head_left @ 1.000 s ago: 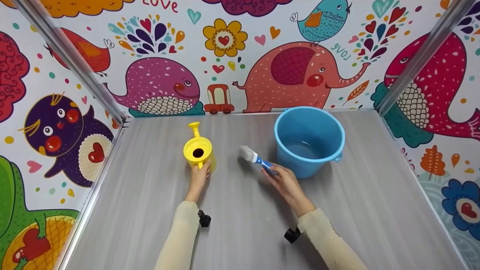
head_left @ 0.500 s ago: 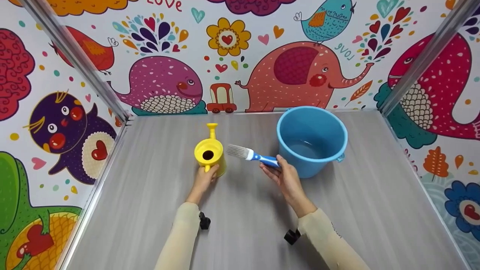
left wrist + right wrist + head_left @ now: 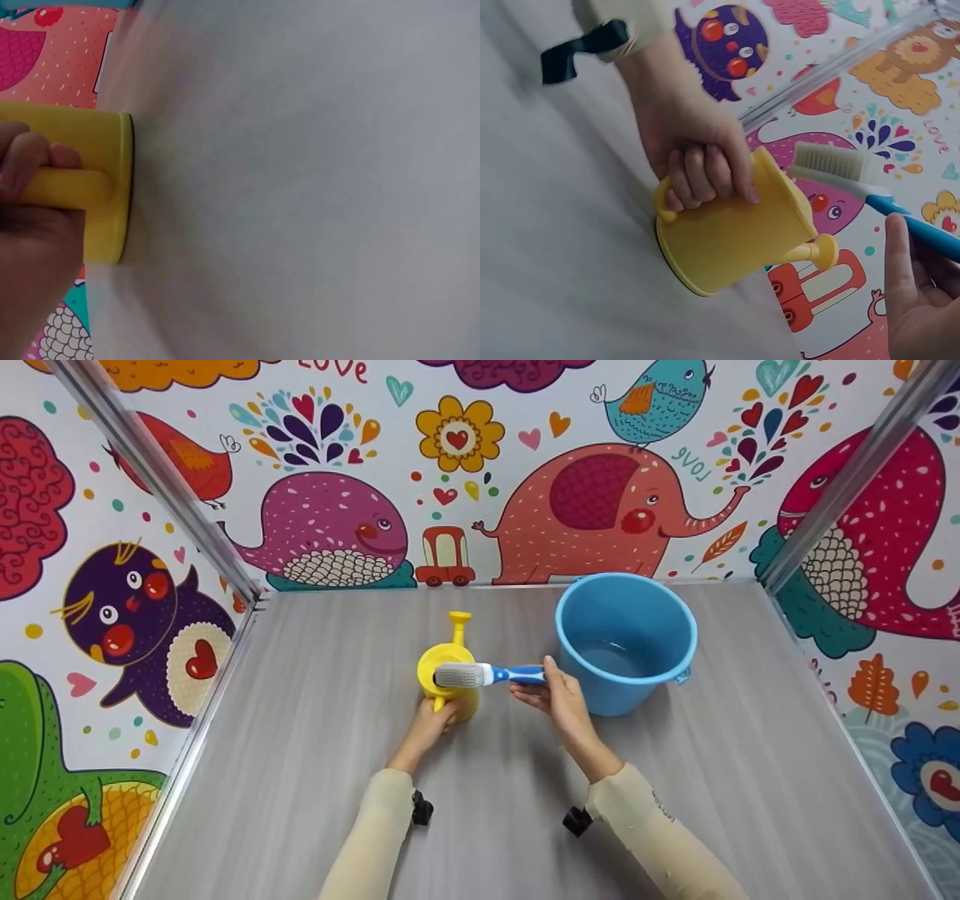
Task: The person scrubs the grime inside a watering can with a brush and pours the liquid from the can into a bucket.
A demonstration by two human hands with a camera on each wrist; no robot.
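Observation:
A yellow watering can (image 3: 466, 705) stands upright left of the middle in the head view, spout toward the back wall. My left hand (image 3: 433, 721) grips its handle (image 3: 64, 187), the fingers curled round it. My right hand (image 3: 568, 701) holds a blue-and-white brush (image 3: 517, 674) by the handle. The pale bristles (image 3: 829, 159) are level with the can's top, overlapping its opening in the head view. The right wrist view shows the bristle head just above the can's rim. Whether brush and can touch, or the can's base rests on the table, I cannot tell.
A blue bucket (image 3: 626, 660) stands upright at the back right, just beyond my right hand. The grey table (image 3: 315, 720) is bounded by printed walls (image 3: 337, 532) at the back and sides, with metal posts (image 3: 832, 487) in the corners.
The watering can has moved to the right in my left hand. My right hand has swung the brush round and leftward, from beside the can to over its top.

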